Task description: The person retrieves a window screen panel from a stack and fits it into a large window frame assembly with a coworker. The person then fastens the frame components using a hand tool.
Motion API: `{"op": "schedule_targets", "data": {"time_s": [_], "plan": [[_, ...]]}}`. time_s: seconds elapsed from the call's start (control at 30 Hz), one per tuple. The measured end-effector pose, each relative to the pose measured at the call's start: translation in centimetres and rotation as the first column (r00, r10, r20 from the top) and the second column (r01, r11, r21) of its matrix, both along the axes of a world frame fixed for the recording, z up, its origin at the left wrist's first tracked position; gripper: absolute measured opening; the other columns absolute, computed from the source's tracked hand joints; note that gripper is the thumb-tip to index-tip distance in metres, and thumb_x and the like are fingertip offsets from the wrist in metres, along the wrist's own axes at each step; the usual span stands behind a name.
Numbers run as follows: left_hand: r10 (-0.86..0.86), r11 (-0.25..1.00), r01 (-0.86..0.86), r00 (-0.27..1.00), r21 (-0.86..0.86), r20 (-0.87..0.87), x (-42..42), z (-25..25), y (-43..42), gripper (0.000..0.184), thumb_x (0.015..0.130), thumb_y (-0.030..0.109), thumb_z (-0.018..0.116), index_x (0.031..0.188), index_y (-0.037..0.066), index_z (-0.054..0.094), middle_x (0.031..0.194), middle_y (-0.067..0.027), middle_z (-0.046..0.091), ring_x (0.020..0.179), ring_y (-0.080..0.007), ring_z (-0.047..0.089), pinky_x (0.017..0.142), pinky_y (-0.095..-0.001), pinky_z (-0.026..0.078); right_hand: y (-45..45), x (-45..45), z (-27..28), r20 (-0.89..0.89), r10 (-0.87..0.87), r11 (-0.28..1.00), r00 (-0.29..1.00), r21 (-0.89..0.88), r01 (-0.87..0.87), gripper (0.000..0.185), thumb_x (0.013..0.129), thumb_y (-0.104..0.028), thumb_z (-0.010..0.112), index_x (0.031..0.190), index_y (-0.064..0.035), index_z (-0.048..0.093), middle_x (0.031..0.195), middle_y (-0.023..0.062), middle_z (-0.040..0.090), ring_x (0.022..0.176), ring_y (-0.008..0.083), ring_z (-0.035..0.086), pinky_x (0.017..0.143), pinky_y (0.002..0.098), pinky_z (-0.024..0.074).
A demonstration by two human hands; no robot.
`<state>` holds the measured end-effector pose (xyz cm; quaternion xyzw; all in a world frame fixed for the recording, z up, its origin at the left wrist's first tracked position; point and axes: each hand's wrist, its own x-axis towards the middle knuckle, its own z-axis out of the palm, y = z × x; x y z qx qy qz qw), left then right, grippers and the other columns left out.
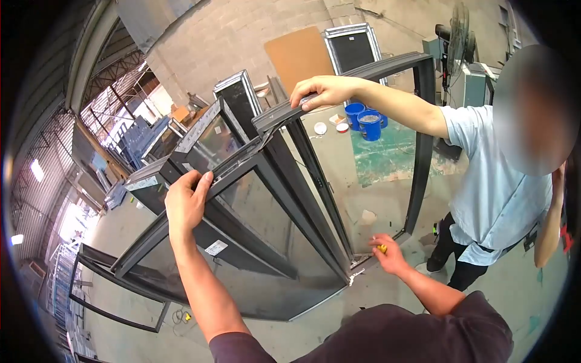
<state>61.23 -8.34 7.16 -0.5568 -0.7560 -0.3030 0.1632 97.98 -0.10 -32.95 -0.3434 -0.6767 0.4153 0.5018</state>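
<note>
My left hand (186,202) grips the top rail of a dark metal window frame (266,175), thumb on the near side. The frame stands upright with a glass or mesh panel in it and is angled against a second dark frame (422,151) on the right. My right hand (390,253) is low, near the bottom corner of that second frame, its fingers closed round a small yellow object (382,248). Most of this object is hidden, so its kind is unclear. Some whitish material (357,275) lies at the bottom corner between the frames.
A co-worker (502,175) in a light blue shirt stands at the right, one hand (324,92) resting on the top rail. Blue buckets (370,126) stand behind on a green-stained floor patch. More framed panels (237,100) lean at the back, and a fan (460,36) stands far right.
</note>
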Motion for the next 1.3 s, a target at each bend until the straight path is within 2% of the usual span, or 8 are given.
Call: {"op": "schedule_targets", "data": {"time_s": [0.1, 0.4, 0.5, 0.63, 0.77, 0.97, 1.1, 1.3], "plan": [[0.009, 1.000, -0.009, 1.000, -0.010, 0.003, 0.0, 0.1, 0.0, 0.041, 0.089, 0.041, 0.061, 0.075, 0.002, 0.058, 0.062, -0.0133, 0.054, 0.058, -0.0293, 0.053, 0.059, -0.0377, 0.042, -1.0, -0.5, 2.6, -0.175, 0.023, 0.946, 0.984, -0.316, -0.078, 0.021, 0.087, 0.007, 0.051, 0.102, 0.0000, 0.064, 0.117, 0.0127, 0.054, 0.079, 0.0171, 0.063, 0.067, 0.0264, 0.0555], [-0.024, 1.000, 0.025, 0.998, 0.015, -0.056, -0.2, 0.0, 0.0, 0.043, 0.090, 0.042, 0.060, 0.077, 0.001, 0.057, 0.065, -0.0171, 0.055, 0.063, -0.0353, 0.053, 0.060, -0.0395, 0.043, -0.4, 0.2, 0.6, -0.090, -0.102, 0.960, 0.991, -0.269, 0.074, 0.017, 0.091, 0.001, 0.050, 0.102, -0.0005, 0.062, 0.119, 0.0099, 0.052, 0.072, 0.0120, 0.060, 0.063, 0.0256, 0.0519], [0.000, 0.999, 0.003, 0.998, -0.053, 0.068, 1.1, 0.6, -0.5, 0.044, 0.090, 0.041, 0.060, 0.076, 0.000, 0.053, 0.063, -0.0160, 0.049, 0.060, -0.0259, 0.051, 0.060, -0.0388, 0.042, -0.1, 2.0, -6.3, 0.074, -0.059, 0.895, 0.996, -0.438, 0.085, 0.012, 0.091, -0.005, 0.055, 0.100, -0.0037, 0.064, 0.089, 0.0050, 0.062, 0.068, 0.0129, 0.060, 0.060, 0.0270, 0.0509], [-0.105, 0.994, 0.105, 0.994, 0.036, -0.005, -0.7, -0.5, 0.5, 0.040, 0.092, 0.032, 0.059, 0.073, -0.001, 0.047, 0.060, -0.0112, 0.038, 0.057, -0.0158, 0.034, 0.054, -0.0326, 0.034, -3.6, 6.3, -11.9, 0.824, 0.257, 0.946, 0.505, -0.321, 0.042, 0.034, 0.082, -0.039, 0.061, 0.088, -0.0064, 0.065, 0.074, 0.0151, 0.065, 0.066, 0.0304, 0.064, 0.063, 0.0432, 0.0509], [-0.083, 0.995, 0.084, 0.996, 0.046, -0.011, -0.6, -0.6, 0.4, 0.041, 0.092, 0.032, 0.060, 0.072, -0.001, 0.046, 0.060, -0.0118, 0.038, 0.056, -0.0166, 0.034, 0.053, -0.0334, 0.034, -8.3, 12.2, -21.7, 0.733, 0.673, 0.719, 0.103, -0.614, -0.327, 0.014, 0.072, -0.024, 0.060, 0.074, -0.0112, 0.066, 0.064, 0.0111, 0.063, 0.059, 0.0299, 0.060, 0.053, 0.0449, 0.0455], [-0.025, 0.999, 0.027, 0.999, 0.030, -0.044, -0.1, -0.2, 0.1, 0.038, 0.089, 0.035, 0.062, 0.076, 0.000, 0.055, 0.067, -0.0186, 0.053, 0.059, -0.0309, 0.048, 0.059, -0.0386, 0.042, -11.3, 19.6, -31.2, 0.370, 0.885, 0.381, 0.282, -0.924, 0.015, 0.016, 0.074, -0.025, 0.068, 0.075, -0.0091, 0.070, 0.066, 0.0064, 0.065, 0.057, 0.0194, 0.061, 0.050, 0.0359, 0.0489], [-0.004, 1.000, 0.004, 0.999, 0.009, -0.049, 0.5, 0.2, -0.1, 0.039, 0.089, 0.038, 0.061, 0.075, 0.001, 0.057, 0.068, -0.0183, 0.057, 0.063, -0.0355, 0.054, 0.060, -0.0398, 0.043, -9.7, 18.9, -23.8, 0.768, 0.582, 0.735, 0.267, -0.638, 0.231, 0.021, 0.075, -0.028, 0.065, 0.077, -0.0088, 0.071, 0.078, 0.0086, 0.069, 0.073, 0.0180, 0.067, 0.060, 0.0323, 0.0501], [0.015, 1.000, -0.015, 0.997, 0.002, -0.074, 0.0, -0.1, -0.2, 0.041, 0.089, 0.042, 0.059, 0.075, 0.003, 0.058, 0.070, -0.0175, 0.058, 0.068, -0.0371, 0.057, 0.061, -0.0412, 0.043, -6.8, 15.5, -15.6, 0.797, 0.352, 0.787, 0.490, -0.536, 0.305, 0.025, 0.077, -0.029, 0.063, 0.085, -0.0064, 0.070, 0.088, 0.0151, 0.068, 0.086, 0.0286, 0.065, 0.074, 0.0383, 0.0497]]}}
